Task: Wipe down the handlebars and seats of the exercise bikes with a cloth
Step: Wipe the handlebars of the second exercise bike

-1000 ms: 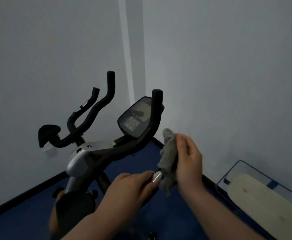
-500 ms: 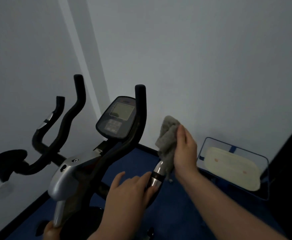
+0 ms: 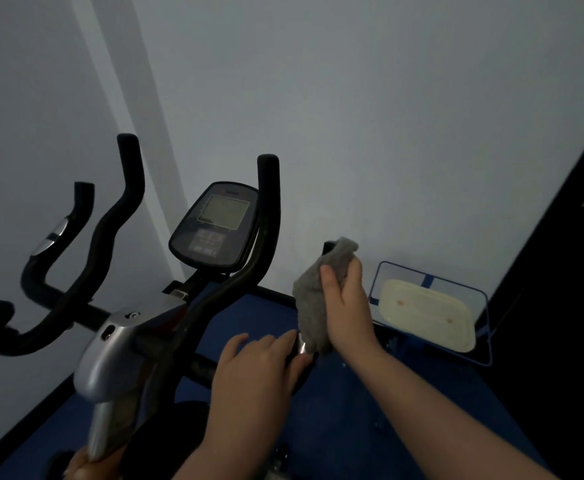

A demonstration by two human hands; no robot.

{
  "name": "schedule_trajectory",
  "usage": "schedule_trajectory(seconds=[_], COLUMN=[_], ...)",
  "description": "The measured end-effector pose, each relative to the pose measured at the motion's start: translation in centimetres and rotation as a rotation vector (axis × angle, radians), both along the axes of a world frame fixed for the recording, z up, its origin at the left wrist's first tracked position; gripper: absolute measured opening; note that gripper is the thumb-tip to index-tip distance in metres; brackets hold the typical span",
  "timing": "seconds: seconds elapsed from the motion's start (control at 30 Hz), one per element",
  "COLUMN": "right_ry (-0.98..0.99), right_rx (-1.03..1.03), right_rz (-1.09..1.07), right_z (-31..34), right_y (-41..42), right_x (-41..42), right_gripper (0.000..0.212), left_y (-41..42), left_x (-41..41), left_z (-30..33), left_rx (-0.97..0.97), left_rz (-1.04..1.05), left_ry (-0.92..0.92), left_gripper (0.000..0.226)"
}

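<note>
Two pale walls meet behind your exercise bike on blue flooring. Your right hand grips the fuzzy grey cloth around the curved black handlebar's end; your left hand rests there, fingers loosely curled over it.

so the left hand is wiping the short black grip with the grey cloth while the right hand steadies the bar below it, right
Not quite: the hands are swapped. In the head view the right hand holds the grey fuzzy cloth round the short black grip, while the left hand steadies the bar below it.
</note>
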State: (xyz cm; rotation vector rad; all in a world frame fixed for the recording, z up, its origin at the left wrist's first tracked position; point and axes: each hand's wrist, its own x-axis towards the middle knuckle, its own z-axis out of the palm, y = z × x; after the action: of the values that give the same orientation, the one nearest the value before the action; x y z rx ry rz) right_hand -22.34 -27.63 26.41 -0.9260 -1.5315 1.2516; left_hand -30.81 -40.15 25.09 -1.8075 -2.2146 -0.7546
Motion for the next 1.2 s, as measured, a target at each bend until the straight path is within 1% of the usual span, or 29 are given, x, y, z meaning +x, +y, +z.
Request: schedule_trajectory(seconds=[0.13, 0.2, 0.3, 0.33, 0.4, 0.43, 0.47, 0.5, 0.6, 0.67, 0.73, 0.77, 0.83, 0.9, 0.97, 1.03, 1.1, 1.2], right_ry=[0.015, -0.05, -0.06, -0.106, -0.333, -0.446, -0.521, -0.553, -0.511, -0.52, -0.588, -0.612, -0.603, -0.554, -0.525, -0.562, -0.629, -0.717], right_rx=[-0.074, 0.025, 0.375, 0.534, 0.885, 1.021, 1.091, 1.111, 1.124, 1.201, 1.293, 1.321, 1.288, 1.182, 1.116, 1.125, 1.082, 0.986], right_rz=[0.04, -0.022, -0.172, -0.19, -0.097, -0.006, 0.079, 0.138, 0.256, 0.437, 0.639, 0.696, 0.713, 0.689, 0.653, 0.66, 0.704, 0.764], right_z=[-2.0, -1.6, 0.2, 0.5, 0.5, 0.1, -0.5, -1.1, -2.1, -2.1, -1.1, -0.5, 0.6, 0.8, 0.2, -1.1, -1.2, 0.5], right_y=[-1.4, -1.6, -1.6, -1.3, -0.2, 0.4, 0.8, 1.0, 0.1, -1.0, -1.0, -0.4, 1.0, 1.8, 0.1, -2.6, -4.8, -4.3], right_x=[1.5, 3.0, 4.6, 4.7, 4.2, 3.8, 3.5, 3.2, 3.2, 3.6, 3.9, 3.9, 3.9, 4.2, 4.2, 3.2, 1.5, -0.9], right_gripper=[0.015, 0.017, 0.039, 0.04, 0.035, 0.033, 0.033, 0.033, 0.033, 0.035, 0.04, 0.041, 0.036, 0.03, 0.028, 0.027, 0.025, 0.025], left_y=[-0.5, -0.8, -2.2, -2.7, -3.6, -3.8, -3.9, -3.8, -4.1, -4.4, -4.6, -4.8, -5.2, -5.7, -6.1, -6.4, -6.4, -6.7], left_x=[-0.5, -0.7, -1.0, -1.0, -1.1, -1.1, -1.1, -1.1, -0.8, -0.6, -0.5, -0.5, -0.4, -0.1, 0.0, 0.2, 0.3, 0.2], left_z=[-0.2, -0.2, -0.6, -0.8, -1.2, -1.3, -1.4, -1.3, -1.0, -0.8, -0.8, -0.8, -0.8, -0.8, -0.9, -1.0, -1.0, -1.2], left_rx=[-0.013, -0.015, 0.029, 0.025, 0.027, 0.028, 0.031, 0.034, 0.068, 0.091, 0.109, 0.118, 0.138, 0.171, 0.214, 0.241, 0.249, 0.202], left_rz=[-0.019, -0.003, 0.044, 0.071, 0.129, 0.159, 0.194, 0.226, 0.333, 0.408, 0.462, 0.489, 0.549, 0.614, 0.678, 0.737, 0.804, 0.879], left_ry=[-0.091, -0.085, -0.049, -0.067, -0.161, -0.197, -0.204, -0.204, -0.235, -0.266, -0.276, -0.281, -0.303, -0.334, -0.369, -0.406, -0.46, -0.53], left_gripper=[0.019, 0.019, 0.021, 0.024, 0.03, 0.03, 0.03, 0.03, 0.035, 0.038, 0.039, 0.037, 0.031, 0.025, 0.02, 0.023, 0.028, 0.036])
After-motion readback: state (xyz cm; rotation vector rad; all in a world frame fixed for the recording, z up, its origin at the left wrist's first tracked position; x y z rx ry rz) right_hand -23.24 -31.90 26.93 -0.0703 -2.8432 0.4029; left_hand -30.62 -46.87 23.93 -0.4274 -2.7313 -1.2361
